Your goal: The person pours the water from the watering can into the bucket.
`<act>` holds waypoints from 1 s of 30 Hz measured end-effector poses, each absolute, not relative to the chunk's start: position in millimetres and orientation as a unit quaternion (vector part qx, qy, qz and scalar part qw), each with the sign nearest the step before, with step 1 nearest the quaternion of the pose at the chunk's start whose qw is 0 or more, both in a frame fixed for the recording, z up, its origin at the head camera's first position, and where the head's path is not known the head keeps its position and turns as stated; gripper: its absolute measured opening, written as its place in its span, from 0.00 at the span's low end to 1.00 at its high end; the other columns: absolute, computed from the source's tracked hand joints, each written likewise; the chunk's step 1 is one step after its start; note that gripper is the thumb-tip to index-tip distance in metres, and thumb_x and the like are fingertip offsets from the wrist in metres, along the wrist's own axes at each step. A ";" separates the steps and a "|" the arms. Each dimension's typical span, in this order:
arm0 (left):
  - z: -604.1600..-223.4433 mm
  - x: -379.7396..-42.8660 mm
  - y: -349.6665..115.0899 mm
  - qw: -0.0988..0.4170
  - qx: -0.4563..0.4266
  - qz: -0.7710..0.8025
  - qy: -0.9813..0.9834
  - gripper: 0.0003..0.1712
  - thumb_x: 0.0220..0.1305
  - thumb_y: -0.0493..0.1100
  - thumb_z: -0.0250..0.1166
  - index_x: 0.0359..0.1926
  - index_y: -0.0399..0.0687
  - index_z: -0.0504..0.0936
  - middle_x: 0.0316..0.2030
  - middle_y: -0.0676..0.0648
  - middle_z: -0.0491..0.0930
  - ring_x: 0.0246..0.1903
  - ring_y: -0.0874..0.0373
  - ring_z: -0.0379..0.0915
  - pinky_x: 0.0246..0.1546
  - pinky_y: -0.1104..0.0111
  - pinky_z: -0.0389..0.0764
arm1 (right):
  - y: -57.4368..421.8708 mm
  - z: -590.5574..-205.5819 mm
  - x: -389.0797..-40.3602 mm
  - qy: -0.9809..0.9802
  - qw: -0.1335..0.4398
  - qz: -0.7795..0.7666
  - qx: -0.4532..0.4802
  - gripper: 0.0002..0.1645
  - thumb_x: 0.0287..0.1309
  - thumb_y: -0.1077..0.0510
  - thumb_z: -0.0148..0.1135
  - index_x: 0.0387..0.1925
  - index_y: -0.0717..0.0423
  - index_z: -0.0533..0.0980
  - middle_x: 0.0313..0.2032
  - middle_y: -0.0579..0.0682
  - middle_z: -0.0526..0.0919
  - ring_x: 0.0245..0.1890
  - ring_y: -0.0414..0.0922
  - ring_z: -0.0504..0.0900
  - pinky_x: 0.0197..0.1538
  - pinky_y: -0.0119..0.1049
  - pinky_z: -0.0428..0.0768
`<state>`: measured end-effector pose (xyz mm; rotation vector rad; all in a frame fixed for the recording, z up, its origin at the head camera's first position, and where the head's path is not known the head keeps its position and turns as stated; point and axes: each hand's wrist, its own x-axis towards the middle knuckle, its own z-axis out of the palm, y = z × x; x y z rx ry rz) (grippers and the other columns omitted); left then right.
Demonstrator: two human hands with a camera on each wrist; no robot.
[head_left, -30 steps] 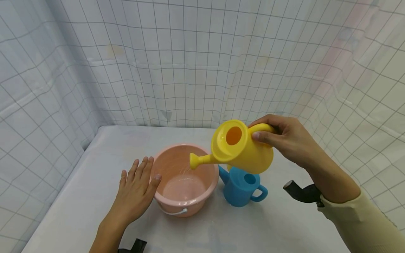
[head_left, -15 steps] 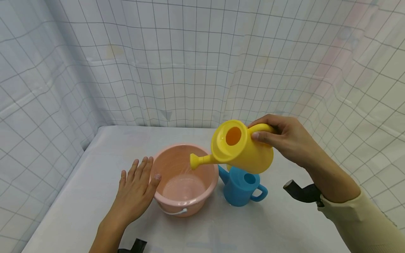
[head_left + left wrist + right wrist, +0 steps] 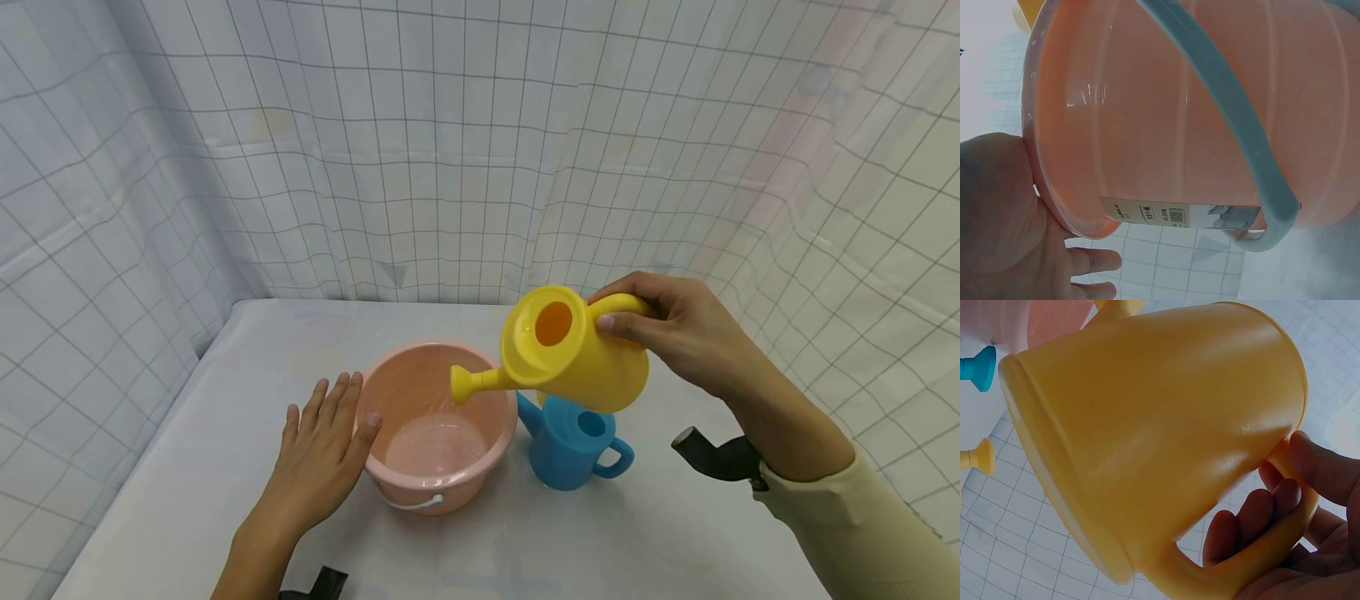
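My right hand grips the handle of a yellow watering can, which tilts so its spout points left over a pink bucket. Thin streaks of water fall from the rose into the bucket. In the right wrist view the fingers wrap round the handle of the can. My left hand, fingers straight, rests against the bucket's left rim. The left wrist view shows that palm at the rim of the bucket, its pale handle hanging down.
A blue watering can stands right of the bucket, below the held can. Another yellow spout shows in the right wrist view; its body is hidden. A white cloth covers the table, with gridded curtains around it.
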<state>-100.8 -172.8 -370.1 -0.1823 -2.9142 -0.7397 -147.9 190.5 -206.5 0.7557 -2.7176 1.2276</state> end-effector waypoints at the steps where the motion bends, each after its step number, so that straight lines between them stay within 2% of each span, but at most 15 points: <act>1: -370.2 -100.8 -172.8 0.065 -0.061 -0.245 -0.965 0.38 0.72 0.62 0.38 0.75 0.49 0.44 0.74 0.37 0.46 0.74 0.38 0.32 0.65 0.35 0.34 | 190.5 -206.4 -147.9 -0.883 0.033 0.398 0.245 0.13 0.63 0.50 0.58 0.46 0.47 0.79 0.40 0.45 0.83 0.36 0.45 0.79 0.40 0.30 0.81; 30: -370.9 -100.6 -173.2 0.064 -0.062 -0.246 -0.965 0.39 0.72 0.63 0.37 0.75 0.50 0.43 0.74 0.38 0.46 0.74 0.38 0.31 0.66 0.35 0.33 | 188.6 -203.9 -147.5 -0.887 0.025 0.396 0.237 0.13 0.62 0.49 0.59 0.46 0.47 0.79 0.41 0.45 0.83 0.37 0.45 0.79 0.41 0.31 0.81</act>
